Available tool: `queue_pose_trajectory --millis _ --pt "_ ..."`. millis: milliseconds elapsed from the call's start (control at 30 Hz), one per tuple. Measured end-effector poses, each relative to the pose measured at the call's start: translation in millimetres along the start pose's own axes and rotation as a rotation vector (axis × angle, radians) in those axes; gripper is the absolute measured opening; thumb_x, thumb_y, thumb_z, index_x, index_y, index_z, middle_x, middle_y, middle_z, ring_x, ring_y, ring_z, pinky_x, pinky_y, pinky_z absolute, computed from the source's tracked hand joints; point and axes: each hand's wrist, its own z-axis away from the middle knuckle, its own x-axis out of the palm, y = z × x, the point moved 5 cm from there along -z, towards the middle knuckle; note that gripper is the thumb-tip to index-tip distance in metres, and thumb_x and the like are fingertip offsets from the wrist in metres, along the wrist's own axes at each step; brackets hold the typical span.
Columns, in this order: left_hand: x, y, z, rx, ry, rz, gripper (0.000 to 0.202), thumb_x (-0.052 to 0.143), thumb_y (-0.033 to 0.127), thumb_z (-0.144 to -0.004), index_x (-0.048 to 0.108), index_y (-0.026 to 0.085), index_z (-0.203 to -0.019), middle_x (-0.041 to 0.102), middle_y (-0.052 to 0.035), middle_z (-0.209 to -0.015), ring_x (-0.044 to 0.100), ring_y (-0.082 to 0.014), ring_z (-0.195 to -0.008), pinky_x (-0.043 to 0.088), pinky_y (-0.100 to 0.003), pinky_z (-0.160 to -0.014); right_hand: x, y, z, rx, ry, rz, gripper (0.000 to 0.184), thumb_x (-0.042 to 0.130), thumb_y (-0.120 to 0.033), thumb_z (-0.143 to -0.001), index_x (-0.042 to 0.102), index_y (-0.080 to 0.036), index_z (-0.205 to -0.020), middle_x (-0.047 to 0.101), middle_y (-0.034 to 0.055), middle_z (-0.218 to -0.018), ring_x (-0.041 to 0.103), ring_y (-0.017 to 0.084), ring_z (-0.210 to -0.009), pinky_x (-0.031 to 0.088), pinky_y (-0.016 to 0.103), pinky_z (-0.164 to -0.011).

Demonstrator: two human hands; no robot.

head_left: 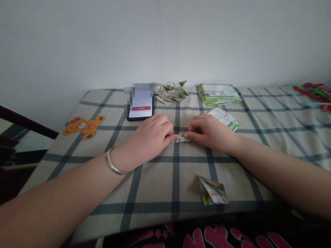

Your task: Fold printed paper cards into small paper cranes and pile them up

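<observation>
My left hand and my right hand meet at the middle of a checked cloth surface. Both are closed in a pinch on a small folded strip of printed paper that lies on the cloth between their fingertips. A silver bangle is on my left wrist. Just behind my right hand lies a loose printed slip. A folded paper piece stands near the front edge.
A phone with a lit screen lies behind my left hand. Beside it is a heap of folded paper pieces, then a stack of flat printed slips. Red and green cords lie far right. A white wall stands behind.
</observation>
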Motion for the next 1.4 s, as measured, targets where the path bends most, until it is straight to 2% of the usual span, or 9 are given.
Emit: queue_pose_trajectory --millis 200,433,700,1000,1133,1233,1400 --pt "4.6 -1.3 0.0 -0.023 -0.033 -0.097 0.027 0.057 0.037 -0.093 0.059 0.014 -0.078 0.056 -0.006 -0.084 0.05 -0.0213 -0.084 0.042 -0.037 -0.078 1.1 0.3 -0.7 -0.007 -0.002 0.073 0.029 0.058 -0.039 -0.091 0.061 -0.018 -0.072 0.06 0.0025 -0.071 0.055 0.017 -0.073 0.037 0.03 -0.07" --pt "4.1 -1.7 0.3 -0.001 -0.002 -0.148 0.03 0.056 0.039 -0.093 0.062 0.015 -0.076 0.058 -0.0064 -0.083 0.05 -0.0215 -0.083 0.042 -0.036 -0.077 1.2 -3.6 -1.7 -0.044 0.037 0.146 0.026 0.057 -0.036 -0.092 0.061 -0.017 -0.075 0.059 0.0048 -0.078 0.054 0.019 -0.079 0.038 0.032 -0.074" --pt "2.0 -1.1 -0.6 -0.024 0.005 -0.22 0.032 0.058 0.041 -0.092 0.064 0.016 -0.074 0.059 -0.0074 -0.082 0.052 -0.0232 -0.084 0.043 -0.037 -0.073 3.0 -4.8 -2.4 -0.016 0.049 0.271 0.029 0.059 -0.042 -0.09 0.061 -0.019 -0.074 0.06 0.0042 -0.077 0.053 0.02 -0.079 0.034 0.034 -0.073" --pt "0.7 -2.5 -1.9 -0.035 0.027 -0.18 0.026 0.061 0.038 -0.089 0.063 0.015 -0.077 0.059 -0.0069 -0.083 0.053 -0.023 -0.083 0.044 -0.036 -0.072 3.3 -4.7 -2.4 -0.014 0.075 0.268 0.029 0.062 -0.044 -0.089 0.062 -0.019 -0.072 0.06 0.0033 -0.075 0.052 0.02 -0.077 0.032 0.033 -0.071" --pt "-1.3 2.7 -1.0 0.104 0.071 -0.064 0.012 0.059 0.028 -0.091 0.065 0.017 -0.088 0.064 -0.0053 -0.094 0.056 -0.0211 -0.092 0.045 -0.037 -0.083 3.7 -3.9 -2.2 -0.015 0.066 0.282 0.029 0.061 -0.043 -0.089 0.062 -0.019 -0.073 0.061 0.0037 -0.076 0.053 0.02 -0.077 0.033 0.033 -0.071" --pt "-1.1 6.7 2.1 0.238 0.064 0.01 0.013 0.058 0.028 -0.093 0.067 0.019 -0.094 0.068 -0.0038 -0.099 0.057 -0.0202 -0.097 0.045 -0.037 -0.09 4.0 -3.7 -2.1 -0.021 0.06 0.28 0.027 0.06 -0.041 -0.09 0.062 -0.019 -0.074 0.061 0.0041 -0.076 0.053 0.02 -0.076 0.034 0.033 -0.072" --pt "-0.8 6.1 5.5 0.265 0.035 0.045 0.016 0.057 0.027 -0.094 0.069 0.018 -0.098 0.071 -0.0029 -0.1 0.061 -0.019 -0.097 0.047 -0.036 -0.091 2.2 -3.7 -1.1 -0.072 0.103 0.219 0.021 0.064 -0.036 -0.088 0.064 -0.018 -0.078 0.062 0.0043 -0.078 0.054 0.02 -0.077 0.038 0.032 -0.073"
